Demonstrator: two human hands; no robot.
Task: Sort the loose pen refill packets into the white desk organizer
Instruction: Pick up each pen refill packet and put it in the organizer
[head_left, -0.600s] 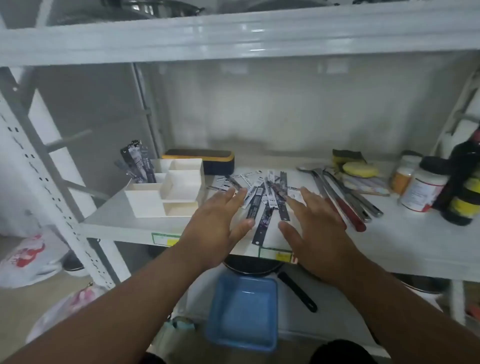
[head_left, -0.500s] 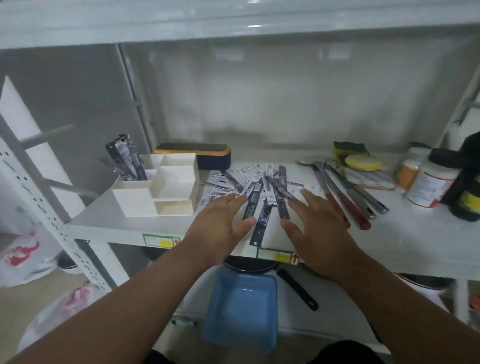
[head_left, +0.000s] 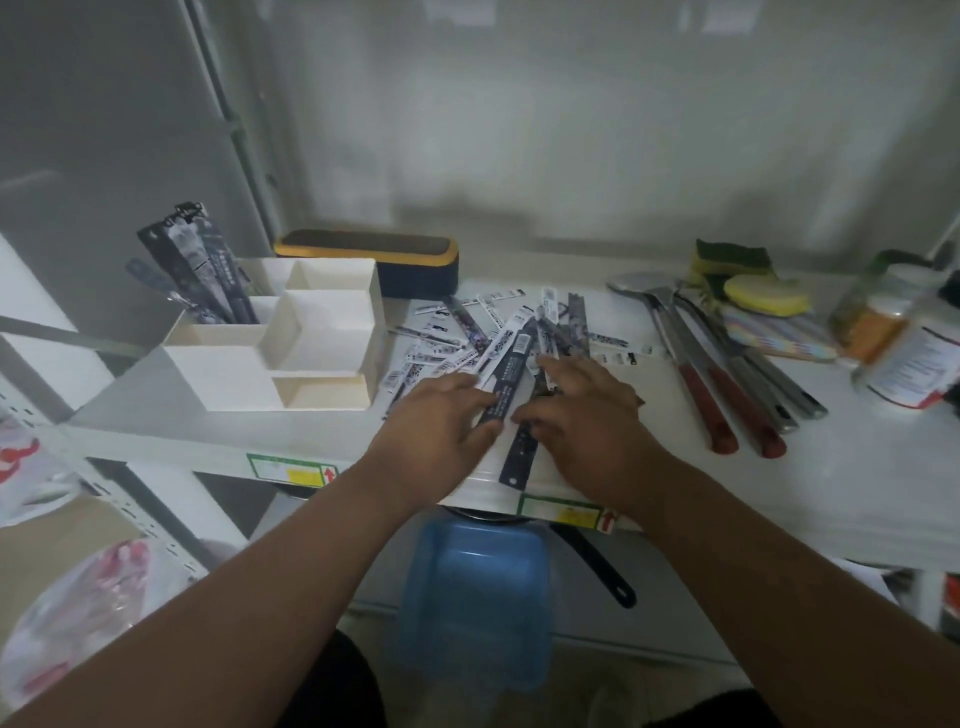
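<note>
1. Fingers of your left hand lie fairly straight and close together on the left side of the packets; its thumb touches a long dark packet that runs between both hands.
2. Your right hand has its fingers spread and lightly bent over the pile's right side. Whether either hand actually pinches a packet, you cannot tell; both look flat, probably raking the scatter into a bundle.
3. Most packets lie fanned on the shelf, just right of the organizer. One dark packet reaches the shelf's front edge.
4. A few packets already stand in the organizer's back-left slot, leaning left; the other slots look bare, so the sorting seems barely begun.
5. Behind the organizer sits a dark case with a yellow rim. To your right lie metal utensils with red handles, sponges and jars, well apart from the pile.
6. Below the white metal shelf you see a blue tub and plastic bags on the floor. Light is dim against the pale back wall.
</note>
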